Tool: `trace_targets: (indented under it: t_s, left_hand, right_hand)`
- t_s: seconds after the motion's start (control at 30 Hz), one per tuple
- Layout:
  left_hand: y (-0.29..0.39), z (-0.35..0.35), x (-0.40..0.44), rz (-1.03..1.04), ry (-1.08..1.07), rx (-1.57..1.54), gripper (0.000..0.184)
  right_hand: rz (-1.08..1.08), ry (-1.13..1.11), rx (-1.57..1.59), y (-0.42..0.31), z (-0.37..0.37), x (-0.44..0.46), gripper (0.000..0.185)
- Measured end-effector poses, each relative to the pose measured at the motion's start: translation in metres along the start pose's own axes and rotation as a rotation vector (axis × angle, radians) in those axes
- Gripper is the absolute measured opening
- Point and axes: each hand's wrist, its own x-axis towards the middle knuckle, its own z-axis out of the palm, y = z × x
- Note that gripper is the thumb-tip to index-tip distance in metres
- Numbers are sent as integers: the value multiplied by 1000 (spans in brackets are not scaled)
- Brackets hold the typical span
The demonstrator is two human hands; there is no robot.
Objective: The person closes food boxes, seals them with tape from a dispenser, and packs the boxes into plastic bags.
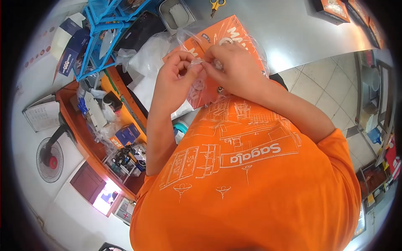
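Note:
Orange printed boxes (240, 30) sit inside a clear plastic bag (197, 86) just in front of my body. My left hand (178, 79) pinches the gathered top of the bag between thumb and fingers. Close beside it, my right hand (234, 69) pinches the same twisted plastic, its fingertips almost meeting the left ones. Whether the plastic is knotted between them I cannot tell, as the fingers cover part of it. White plastic bags (153, 58) lie to the left of the boxes.
Yellow-handled scissors (217, 5) and a metal tray (176, 16) lie on the steel table (284, 25). More orange boxes (335, 10) stand at its far right. A blue plastic rack (98, 42) rises at the left, above a wooden shelf (94, 146) with assorted items.

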Motion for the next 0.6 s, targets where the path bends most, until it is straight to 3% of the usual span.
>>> trace_targets:
  t_s: [0.07, 0.13, 0.17, 0.23, 0.27, 0.33, 0.43, 0.6]
  left_hand:
    - [4, 5, -1, -9, 9, 138, 13]
    - [5, 14, -2, 41, 100, 502, 12]
    - [1, 14, -2, 44, 104, 497, 12]
    - [-13, 14, 0, 59, 82, 93, 13]
    - [-13, 12, -2, 58, 82, 89, 13]
    - [-10, 3, -6, -78, -21, -162, 16]
    - [-8, -10, -5, 11, -180, 21, 15]
    - [-17, -3, 2, 39, -140, -62, 16]
  right_hand:
    - [-20, 60, -47, -1, 4, -2, 15]
    - [-15, 72, -74, -1, 5, -1, 14]
    - [-10, 87, -98, 0, 5, 0, 14]
    - [-18, 92, -108, 3, 4, 0, 15]
    - [-21, 97, -111, 3, 4, -1, 15]
    - [-35, 89, -119, 2, 5, -1, 13]
    - [-57, 71, -143, 1, 7, -1, 12]
    - [-41, -30, -200, 6, 4, 5, 16]
